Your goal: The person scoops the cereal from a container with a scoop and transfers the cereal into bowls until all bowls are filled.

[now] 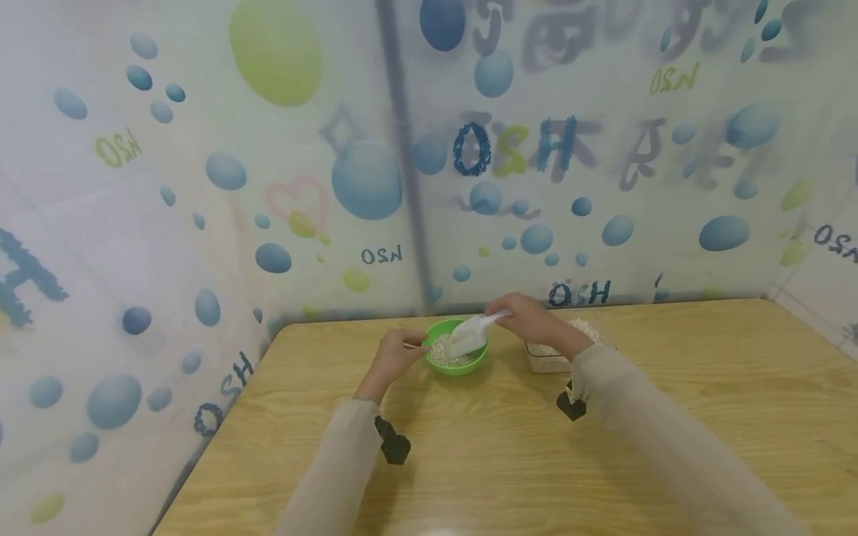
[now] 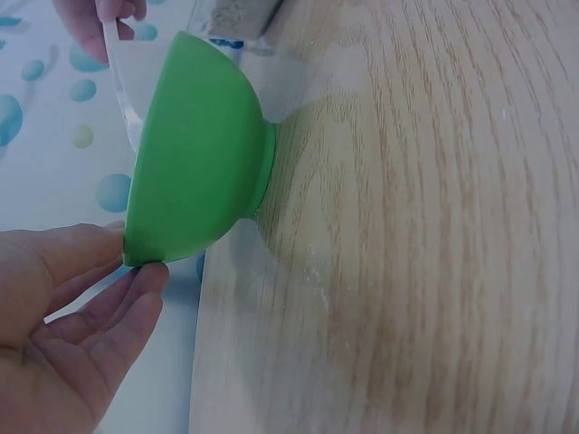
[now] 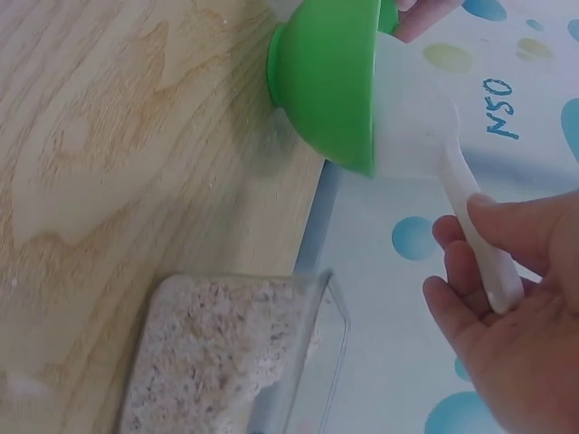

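A green bowl [image 1: 458, 369] stands on the table, with pale flakes [image 1: 442, 351] inside it. My left hand [image 1: 392, 359] pinches the bowl's rim at its left side, thumb and fingers on either side of the edge in the left wrist view. In my right hand [image 1: 532, 320] is the handle of a white scoop [image 3: 414, 117], its fingers curled round it. The scoop's head tilts down into the bowl, over the flakes. To the right, under my right forearm, a clear container [image 3: 330, 316] holds more pale flakes [image 3: 213, 353].
The wooden table [image 1: 482, 454] reaches back to a curtain-like sheet [image 1: 429, 186] printed with blue and green dots and letters. The container stands a short way right of the bowl. Dark wrist devices [image 1: 395, 447] hang at both sleeves.
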`<state>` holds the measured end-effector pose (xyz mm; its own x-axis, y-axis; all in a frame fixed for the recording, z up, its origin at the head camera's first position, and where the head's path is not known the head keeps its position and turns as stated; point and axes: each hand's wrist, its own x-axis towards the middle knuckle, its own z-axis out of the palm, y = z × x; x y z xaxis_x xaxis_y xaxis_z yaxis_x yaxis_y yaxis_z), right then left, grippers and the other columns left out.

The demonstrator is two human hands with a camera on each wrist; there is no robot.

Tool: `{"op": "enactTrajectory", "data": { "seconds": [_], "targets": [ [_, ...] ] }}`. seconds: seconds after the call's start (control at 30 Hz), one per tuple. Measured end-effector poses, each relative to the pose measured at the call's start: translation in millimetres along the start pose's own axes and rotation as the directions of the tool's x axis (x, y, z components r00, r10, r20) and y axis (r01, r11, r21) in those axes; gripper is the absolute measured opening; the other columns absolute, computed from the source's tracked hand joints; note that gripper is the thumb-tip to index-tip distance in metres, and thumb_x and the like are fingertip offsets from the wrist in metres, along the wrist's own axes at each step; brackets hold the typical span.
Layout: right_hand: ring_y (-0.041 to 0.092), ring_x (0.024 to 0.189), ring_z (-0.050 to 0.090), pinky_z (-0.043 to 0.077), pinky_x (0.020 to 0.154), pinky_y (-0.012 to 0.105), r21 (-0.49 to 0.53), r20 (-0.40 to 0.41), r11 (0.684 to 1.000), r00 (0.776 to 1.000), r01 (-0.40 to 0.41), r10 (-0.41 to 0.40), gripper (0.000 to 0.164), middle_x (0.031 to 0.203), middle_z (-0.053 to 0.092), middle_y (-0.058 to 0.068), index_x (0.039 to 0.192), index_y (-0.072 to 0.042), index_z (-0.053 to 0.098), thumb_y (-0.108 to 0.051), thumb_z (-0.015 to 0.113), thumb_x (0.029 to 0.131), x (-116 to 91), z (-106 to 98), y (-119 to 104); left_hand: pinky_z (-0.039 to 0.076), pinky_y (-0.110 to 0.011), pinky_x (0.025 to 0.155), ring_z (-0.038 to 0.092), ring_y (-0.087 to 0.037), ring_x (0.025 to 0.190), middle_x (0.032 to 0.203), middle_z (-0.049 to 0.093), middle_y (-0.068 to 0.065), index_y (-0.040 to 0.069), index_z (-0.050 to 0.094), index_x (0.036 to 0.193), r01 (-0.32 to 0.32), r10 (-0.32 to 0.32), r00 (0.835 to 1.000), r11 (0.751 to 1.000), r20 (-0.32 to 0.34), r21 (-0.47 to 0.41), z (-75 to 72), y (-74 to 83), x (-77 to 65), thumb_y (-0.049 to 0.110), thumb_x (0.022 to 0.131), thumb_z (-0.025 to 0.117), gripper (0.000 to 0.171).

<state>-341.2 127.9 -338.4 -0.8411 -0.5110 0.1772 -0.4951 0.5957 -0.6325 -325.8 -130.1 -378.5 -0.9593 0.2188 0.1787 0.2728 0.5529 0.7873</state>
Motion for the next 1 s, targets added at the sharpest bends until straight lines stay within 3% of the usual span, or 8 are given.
{"op": "enactTrajectory", "data": {
  "seconds": [0.47,0.63,1.0],
  "targets": [
    [0.034,0.106,0.050,0.042,0.089,0.047,-0.081,0.044,0.993,0.996,0.085,-0.082,0.025,0.112,0.056,0.018,0.113,0.002,0.061,0.003,0.051,0.090,-6.6,-12.2,-3.4,0.051,-0.039,0.078,0.057,-0.035,0.097,0.110,0.060,-0.025,-0.013,0.060,0.109,-0.008,0.009,1.000,1.000,0.002,-0.008,-0.7,4.6,-3.4,-0.003,0.085,0.059,0.026],
    [0.032,0.099,0.052,0.044,0.086,0.046,-0.115,0.027,0.984,0.991,0.133,-0.131,0.025,0.105,0.059,0.016,0.108,0.002,0.064,0.007,0.054,0.086,-8.2,-17.7,-6.9,0.051,-0.039,0.078,0.057,-0.035,0.097,0.110,0.060,-0.025,-0.013,0.060,0.109,0.001,-0.001,1.000,1.000,0.003,-0.006,-0.4,6.9,-3.6,-0.003,0.086,0.059,0.026],
    [0.029,0.091,0.053,0.045,0.081,0.043,-0.163,-0.019,0.975,0.988,0.151,-0.156,0.026,0.096,0.060,0.013,0.106,0.003,0.066,0.011,0.054,0.084,-10.0,-28.9,-4.7,0.051,-0.040,0.078,0.056,-0.036,0.099,0.110,0.059,-0.026,-0.012,0.058,0.112,0.019,-0.019,1.000,1.000,0.017,0.005,-0.4,6.2,-4.2,-0.001,0.087,0.058,0.028]
  ]
}}
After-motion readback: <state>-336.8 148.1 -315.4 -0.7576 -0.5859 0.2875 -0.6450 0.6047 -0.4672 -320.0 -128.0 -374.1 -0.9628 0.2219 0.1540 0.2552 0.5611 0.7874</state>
